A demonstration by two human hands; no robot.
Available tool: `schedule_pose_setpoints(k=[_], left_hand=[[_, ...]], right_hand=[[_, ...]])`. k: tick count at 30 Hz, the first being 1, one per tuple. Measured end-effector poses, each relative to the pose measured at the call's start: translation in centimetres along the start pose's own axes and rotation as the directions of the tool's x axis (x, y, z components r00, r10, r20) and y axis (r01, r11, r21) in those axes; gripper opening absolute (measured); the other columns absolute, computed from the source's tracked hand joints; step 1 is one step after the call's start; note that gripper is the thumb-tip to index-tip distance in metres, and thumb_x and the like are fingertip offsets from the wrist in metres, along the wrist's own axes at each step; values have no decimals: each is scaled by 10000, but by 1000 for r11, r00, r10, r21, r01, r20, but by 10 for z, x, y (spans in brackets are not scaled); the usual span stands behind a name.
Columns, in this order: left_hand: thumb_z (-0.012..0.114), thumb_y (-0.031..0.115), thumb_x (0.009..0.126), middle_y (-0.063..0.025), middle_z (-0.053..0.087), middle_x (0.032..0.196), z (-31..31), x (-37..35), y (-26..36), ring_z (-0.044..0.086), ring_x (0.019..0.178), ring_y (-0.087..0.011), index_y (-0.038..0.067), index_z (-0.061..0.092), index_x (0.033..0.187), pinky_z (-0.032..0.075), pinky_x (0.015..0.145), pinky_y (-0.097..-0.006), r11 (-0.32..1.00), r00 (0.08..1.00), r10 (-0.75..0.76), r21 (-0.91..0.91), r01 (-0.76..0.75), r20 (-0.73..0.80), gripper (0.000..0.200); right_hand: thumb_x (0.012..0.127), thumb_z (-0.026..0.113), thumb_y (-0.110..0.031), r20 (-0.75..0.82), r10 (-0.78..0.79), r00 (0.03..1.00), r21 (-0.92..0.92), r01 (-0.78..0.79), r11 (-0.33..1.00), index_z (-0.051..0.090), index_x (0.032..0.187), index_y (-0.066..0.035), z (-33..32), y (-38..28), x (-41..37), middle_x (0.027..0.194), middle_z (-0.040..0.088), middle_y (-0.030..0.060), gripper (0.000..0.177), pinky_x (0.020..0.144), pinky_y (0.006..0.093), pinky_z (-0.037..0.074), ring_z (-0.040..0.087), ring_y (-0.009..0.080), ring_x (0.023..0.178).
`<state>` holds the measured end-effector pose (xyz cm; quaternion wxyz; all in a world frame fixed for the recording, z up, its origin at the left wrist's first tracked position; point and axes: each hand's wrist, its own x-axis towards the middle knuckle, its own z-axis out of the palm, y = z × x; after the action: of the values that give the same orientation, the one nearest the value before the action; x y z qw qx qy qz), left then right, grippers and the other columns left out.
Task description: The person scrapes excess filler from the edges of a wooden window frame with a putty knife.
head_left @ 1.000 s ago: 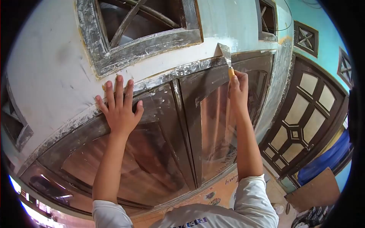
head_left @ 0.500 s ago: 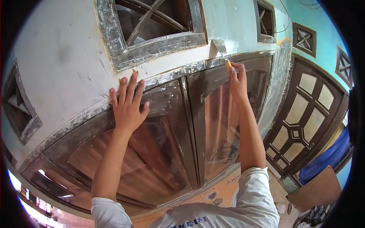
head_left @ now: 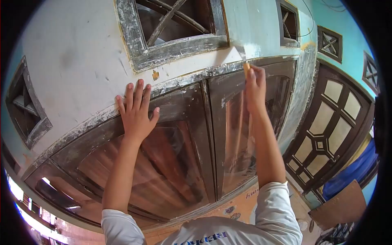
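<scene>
My right hand (head_left: 256,87) is closed around the yellow handle of a putty knife (head_left: 246,68). The metal blade points up at the pale wall (head_left: 196,63), just above the arched frame edge and right of the lower corner of a vent window (head_left: 179,48). A bright white patch (head_left: 252,50) shows on the wall beside the blade. My left hand (head_left: 137,116) lies with fingers spread over the scuffed arched frame (head_left: 173,84), fingertips reaching the white wall. It holds nothing.
Below the arch are brown shutters with glass panes (head_left: 159,163). A brown panelled door (head_left: 322,122) stands at the right, with blue cloth (head_left: 351,165) and a brown board (head_left: 341,206) near it. Another vent window (head_left: 26,104) is at the left.
The view has shifted, so the wall appears further right. My left hand has slid slightly left and down, uncovering a small yellowish chip in the wall. The putty knife blade has changed angle.
</scene>
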<state>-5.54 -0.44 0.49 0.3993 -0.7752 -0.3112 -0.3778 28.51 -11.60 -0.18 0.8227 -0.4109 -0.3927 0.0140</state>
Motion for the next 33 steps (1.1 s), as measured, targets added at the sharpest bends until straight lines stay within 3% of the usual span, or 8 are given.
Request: schedule_pose_setpoints(k=[2, 7, 12, 16, 23, 26, 31, 33], left_hand=[[610, 358, 880, -72, 249, 1633, -11, -5, 13, 164, 1514, -342, 152, 417, 1501, 72, 1180, -617, 994, 996, -65, -88, 70, 57, 682], [520, 353, 976, -169, 390, 1544, -41, -30, 53, 269, 1466, -399, 87, 518, 1410, 162, 1178, -581, 872, 961, 2, -470, 134, 277, 509], [423, 345, 1058, -184, 646, 1229, -44, -80, 69, 632, 1134, -309, 28, 571, 1239, 468, 989, -373, 203, 805, -99, -780, 591, 584, 394], [372, 295, 1086, -160, 647, 1255, -36, -114, 56, 612, 1147, -211, 16, 510, 1280, 476, 965, -355, -103, 834, -317, -890, 444, 453, 367], [517, 294, 1042, -63, 689, 947, -67, -148, -20, 652, 811, -119, 28, 562, 1142, 524, 727, -277, 105, 663, -603, -779, 618, 444, 288], [568, 339, 1017, -18, 609, 861, -86, -154, -43, 611, 757, -79, 53, 569, 1155, 490, 609, -222, -65, 486, -728, -754, 653, 483, 317], [630, 318, 979, 13, 591, 803, -97, -171, -90, 605, 689, -50, 24, 583, 1117, 467, 510, -205, 32, 412, -833, -710, 703, 370, 328], [629, 316, 979, 16, 593, 803, -98, -175, -110, 608, 668, -52, 22, 590, 1091, 455, 485, -200, 109, 440, -851, -725, 680, 286, 317]], right_hand=[[1041, 476, -196, 116, -138, 984, -101, 150, 983, 506, 1188, -36, 14, -4, -46, 1048, 539, 62, 220, 813, 258, 439, 507, 108, 916], [1032, 484, -106, 377, 17, 926, 231, -112, 967, 453, 1244, -17, 65, 13, -164, 1115, 559, 66, 231, 899, 255, 425, 513, 98, 1009], [1032, 439, -132, 521, -112, 846, 267, -37, 963, 427, 1276, 4, 105, 28, -222, 1109, 605, 182, 280, 913, 357, 468, 607, 247, 982], [995, 530, -236, 708, -190, 681, 207, 57, 977, 437, 1306, -3, 126, 15, -242, 1066, 600, 226, 399, 842, 414, 500, 606, 382, 954], [769, 744, -176, 819, -489, 300, 75, 788, 610, 682, 1006, -133, 161, -36, -177, 961, 589, 85, 249, 734, 435, 489, 583, 310, 875], [750, 754, -144, 700, -682, 212, 96, 918, 384, 703, 1013, -175, 202, -67, -126, 1086, 642, 46, 269, 784, 443, 481, 607, 281, 980], [841, 699, -257, 464, -886, 5, -40, 999, -15, 687, 1203, -259, 309, -138, -41, 1318, 613, 7, 362, 1001, 483, 433, 555, 266, 1227], [908, 622, -296, 559, -824, 92, -140, 990, 15, 574, 1322, -216, 337, -160, -38, 1435, 492, 70, 425, 1092, 509, 332, 439, 283, 1336]])
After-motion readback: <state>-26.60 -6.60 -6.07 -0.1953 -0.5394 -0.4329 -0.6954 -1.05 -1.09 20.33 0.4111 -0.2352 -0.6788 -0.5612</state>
